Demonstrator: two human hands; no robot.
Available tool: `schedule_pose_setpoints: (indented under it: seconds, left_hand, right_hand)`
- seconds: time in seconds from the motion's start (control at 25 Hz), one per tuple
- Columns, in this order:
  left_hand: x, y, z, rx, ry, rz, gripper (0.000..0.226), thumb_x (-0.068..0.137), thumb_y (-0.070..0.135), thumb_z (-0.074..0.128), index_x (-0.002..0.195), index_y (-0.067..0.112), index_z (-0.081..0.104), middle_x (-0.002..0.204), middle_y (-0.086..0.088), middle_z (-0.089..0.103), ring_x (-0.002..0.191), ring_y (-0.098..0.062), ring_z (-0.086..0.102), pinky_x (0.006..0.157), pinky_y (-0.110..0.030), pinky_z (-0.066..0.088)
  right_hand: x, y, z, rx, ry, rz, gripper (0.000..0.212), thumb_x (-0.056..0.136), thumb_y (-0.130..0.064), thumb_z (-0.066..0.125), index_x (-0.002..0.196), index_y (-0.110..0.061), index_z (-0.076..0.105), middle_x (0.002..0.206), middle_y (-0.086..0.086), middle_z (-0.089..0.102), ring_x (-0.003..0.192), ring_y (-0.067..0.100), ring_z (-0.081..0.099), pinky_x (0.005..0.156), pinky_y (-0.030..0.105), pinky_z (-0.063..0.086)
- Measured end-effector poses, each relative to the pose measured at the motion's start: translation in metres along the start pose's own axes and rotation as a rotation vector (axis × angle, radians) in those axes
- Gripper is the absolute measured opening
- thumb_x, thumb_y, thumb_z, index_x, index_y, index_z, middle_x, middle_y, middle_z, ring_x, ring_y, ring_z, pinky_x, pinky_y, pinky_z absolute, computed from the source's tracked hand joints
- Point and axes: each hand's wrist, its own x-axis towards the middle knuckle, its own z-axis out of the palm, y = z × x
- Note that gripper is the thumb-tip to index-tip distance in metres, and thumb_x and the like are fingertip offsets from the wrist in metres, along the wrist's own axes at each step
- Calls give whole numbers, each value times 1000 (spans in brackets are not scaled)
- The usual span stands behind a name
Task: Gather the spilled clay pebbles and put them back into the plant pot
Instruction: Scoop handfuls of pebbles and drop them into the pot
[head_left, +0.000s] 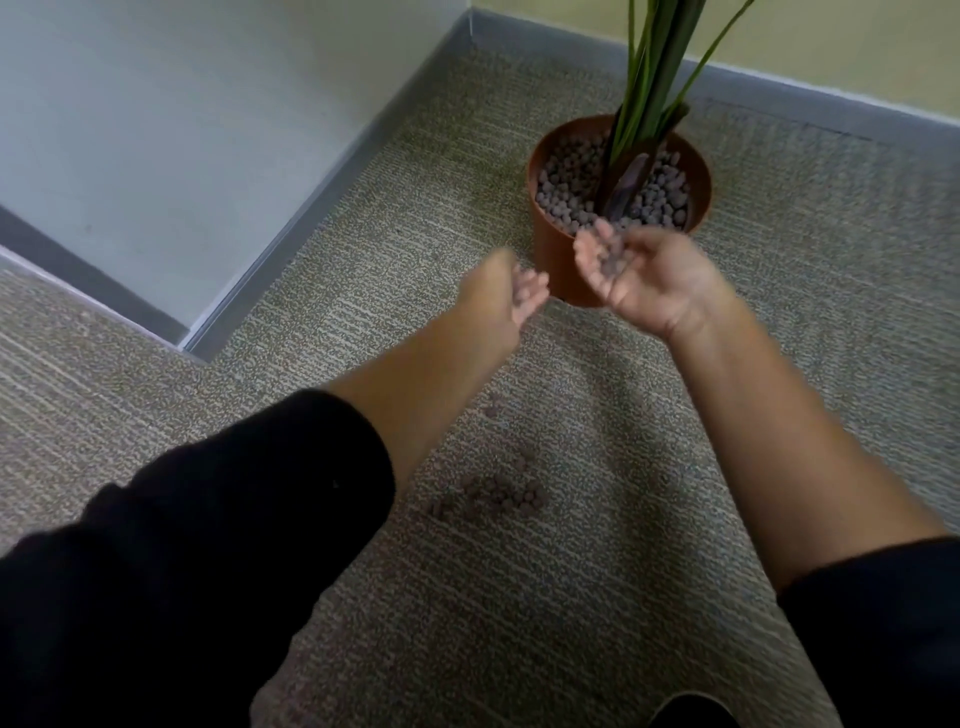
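A terracotta plant pot (553, 249) stands on the carpet, filled with grey-brown clay pebbles around a green plant's stems. My right hand (641, 278) is cupped palm-up at the pot's near rim, with several clay pebbles (610, 257) lying in it. My left hand (506, 296) hangs just left of the pot, its fingers loosely curled and blurred; whether it holds pebbles I cannot tell. A small cluster of spilled pebbles (498, 496) lies on the carpet between my forearms, closer to me than the pot.
A white wall with a grey skirting (311, 197) runs diagonally on the left and forms a corner behind the pot. A yellowish wall closes the back right. Patterned carpet (779, 312) covers the floor. A dark shape, perhaps my knee (691, 712), shows at the bottom edge.
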Motion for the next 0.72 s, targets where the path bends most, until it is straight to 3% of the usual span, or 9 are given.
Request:
schedule_pose_setpoints:
  seconds: [0.08,0.16,0.24,0.32,0.4,0.48,0.56,0.64,0.72]
  left_hand:
    - [5,21,28,-94,-96,24,25,99,16,35,94,-2,52,81,-14,54,70,-18,53,96,-34,47]
    - [14,36,47,-173,-213,-16,41,99,30,34,116,-2,53,115,-22,60,102,-28,60,104,-38,43]
    - [22,40,53,-160,-256,-55,56,98,38,32,137,-2,39,141,-21,47,130,-33,47,113,-46,33]
    - [24,38,48,-135,-276,-38,58,99,38,31,142,-2,31,145,-22,41,134,-34,42,115,-46,31]
    - [20,33,38,-14,-256,16,54,100,34,31,142,0,30,143,-22,44,129,-33,48,108,-43,40]
    - [23,24,16,228,-152,140,43,100,26,35,136,3,39,124,-17,60,105,-27,63,85,-36,53]
    - [32,9,-19,682,-43,326,32,97,19,41,125,5,48,105,-9,62,86,-21,64,68,-29,54]
    - [48,-9,-66,1401,-56,387,36,94,19,46,128,9,48,116,-9,58,95,-21,62,75,-32,53]
    - [63,-28,-105,1848,-97,222,51,91,15,51,139,11,38,147,-15,37,130,-29,43,104,-40,41]
  right_hand:
    - [4,-22,12,106,-7,-99,44,101,-27,26,122,4,48,129,23,53,119,31,53,95,40,49]
    - [8,-30,16,232,-84,-134,55,100,-38,22,132,2,43,144,19,43,131,36,43,97,53,43]
    - [8,-31,15,226,-94,-134,59,100,-43,21,135,-1,43,141,19,47,125,37,48,82,54,51]
    - [6,-26,8,121,-12,-156,52,100,-40,25,126,-1,49,125,21,56,111,33,57,74,43,56]
    - [1,-17,0,10,84,-180,37,100,-36,32,105,-8,56,102,14,63,91,22,65,70,31,57]
    - [1,1,-6,-119,121,-171,32,99,-34,35,84,-15,55,73,2,67,65,11,68,60,24,58]
    - [6,31,-13,-382,162,-118,29,99,-30,37,82,-15,55,61,-1,63,55,10,62,51,20,54]
    - [14,73,-19,-893,134,-61,24,98,-23,42,90,-8,59,69,5,61,60,16,56,53,23,48]
    - [21,117,-33,-1589,29,-97,26,92,-23,51,102,-1,61,93,16,64,82,27,58,73,31,47]
